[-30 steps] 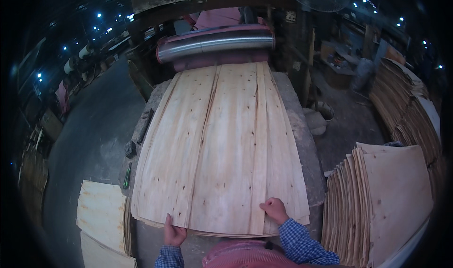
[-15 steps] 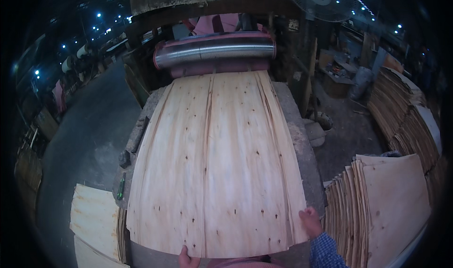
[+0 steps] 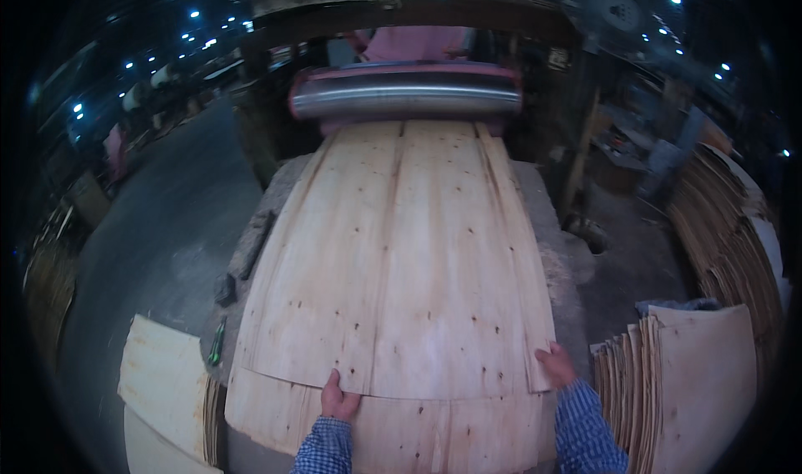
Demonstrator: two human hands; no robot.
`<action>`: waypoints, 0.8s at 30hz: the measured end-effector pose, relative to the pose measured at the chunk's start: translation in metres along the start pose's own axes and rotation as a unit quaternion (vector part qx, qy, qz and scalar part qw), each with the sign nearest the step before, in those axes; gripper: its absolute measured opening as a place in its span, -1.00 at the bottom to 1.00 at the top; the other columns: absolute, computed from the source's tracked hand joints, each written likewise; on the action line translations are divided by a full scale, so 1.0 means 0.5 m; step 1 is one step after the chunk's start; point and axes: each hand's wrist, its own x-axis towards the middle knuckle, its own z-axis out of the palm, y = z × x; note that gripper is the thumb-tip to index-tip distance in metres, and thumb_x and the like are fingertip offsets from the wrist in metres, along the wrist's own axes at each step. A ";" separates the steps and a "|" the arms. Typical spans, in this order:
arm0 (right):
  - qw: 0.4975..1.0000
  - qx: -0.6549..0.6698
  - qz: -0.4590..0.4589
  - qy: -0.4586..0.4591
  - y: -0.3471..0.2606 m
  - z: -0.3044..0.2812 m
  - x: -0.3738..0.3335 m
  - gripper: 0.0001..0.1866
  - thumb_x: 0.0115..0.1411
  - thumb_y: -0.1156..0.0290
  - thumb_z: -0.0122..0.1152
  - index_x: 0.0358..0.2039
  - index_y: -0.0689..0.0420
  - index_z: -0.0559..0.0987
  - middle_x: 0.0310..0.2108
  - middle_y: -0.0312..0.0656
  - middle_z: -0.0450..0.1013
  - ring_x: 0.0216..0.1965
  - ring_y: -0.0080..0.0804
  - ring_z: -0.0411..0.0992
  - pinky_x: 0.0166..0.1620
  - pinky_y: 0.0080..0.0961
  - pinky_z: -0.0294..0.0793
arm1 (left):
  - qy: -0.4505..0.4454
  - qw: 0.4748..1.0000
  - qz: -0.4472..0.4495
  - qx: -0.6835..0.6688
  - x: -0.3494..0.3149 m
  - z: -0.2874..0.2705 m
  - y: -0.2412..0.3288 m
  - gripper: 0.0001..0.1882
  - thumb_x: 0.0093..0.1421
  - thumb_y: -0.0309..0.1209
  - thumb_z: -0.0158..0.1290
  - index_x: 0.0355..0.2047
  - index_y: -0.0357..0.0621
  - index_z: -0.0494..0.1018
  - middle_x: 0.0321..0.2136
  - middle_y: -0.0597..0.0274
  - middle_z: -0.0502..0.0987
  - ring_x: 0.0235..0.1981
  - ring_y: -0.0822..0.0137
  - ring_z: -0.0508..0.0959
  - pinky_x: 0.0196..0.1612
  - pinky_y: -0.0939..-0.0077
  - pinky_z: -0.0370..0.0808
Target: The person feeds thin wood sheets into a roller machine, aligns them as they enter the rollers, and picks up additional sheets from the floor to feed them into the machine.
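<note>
A long pale wood veneer sheet (image 3: 418,282), with dark knots and lengthwise ridges, runs from me to a shiny metal roller (image 3: 409,98), its far end reaching the gap below. My left hand (image 3: 338,400) grips its near edge, left of the middle, with the thumb on top and the fingers partly hidden. At the near right corner my right hand (image 3: 558,365) is closed on the same sheet, thumb over the top. Under that edge, a second veneer sheet (image 3: 493,428) shows closer to me.
A stone-like bench (image 3: 547,223) bears the sheets; a green cutter (image 3: 217,342) lies on its left edge. Veneer stacks stand at near left (image 3: 163,374), near right (image 3: 639,374) and farther right (image 3: 718,207). Beyond the roller is a person in pink (image 3: 413,44).
The upper sheet has moved forward toward the roller, uncovering the sheet beneath. Both hands have gone forward with it, and my left forearm has come into view.
</note>
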 end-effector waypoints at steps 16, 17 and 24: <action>0.964 -0.187 -0.123 0.144 -0.146 0.052 0.344 -0.48 0.03 0.35 0.29 -0.01 0.35 0.47 -0.22 -0.03 0.54 -0.29 -0.20 0.49 -0.22 -0.32 0.46 | -0.059 0.963 0.103 0.242 0.346 0.276 0.051 -0.53 0.33 -0.27 -0.05 0.17 -0.26 0.23 0.13 0.11 0.39 0.16 0.20 0.38 0.14 0.21 0.37; 0.947 -0.263 -0.121 0.138 -0.143 0.078 0.298 -0.46 0.06 0.36 0.26 0.05 0.34 0.44 -0.16 0.03 0.52 -0.21 -0.14 0.49 -0.12 -0.32 0.46 | 0.007 0.999 0.001 0.034 0.352 0.287 0.062 -0.55 0.38 -0.21 -0.11 0.17 -0.18 0.24 0.17 0.20 0.37 0.21 0.20 0.34 0.18 0.16 0.33; 0.878 -0.388 -0.214 0.181 0.123 0.065 -0.187 -0.38 0.09 0.31 0.24 0.15 0.28 0.34 0.10 0.13 0.36 0.12 0.03 0.33 0.18 -0.18 0.30 | 0.031 0.975 0.013 0.219 0.186 0.123 0.054 -0.67 0.37 -0.26 -0.10 0.08 -0.09 0.33 0.07 0.28 0.44 0.15 0.30 0.40 0.09 0.16 0.36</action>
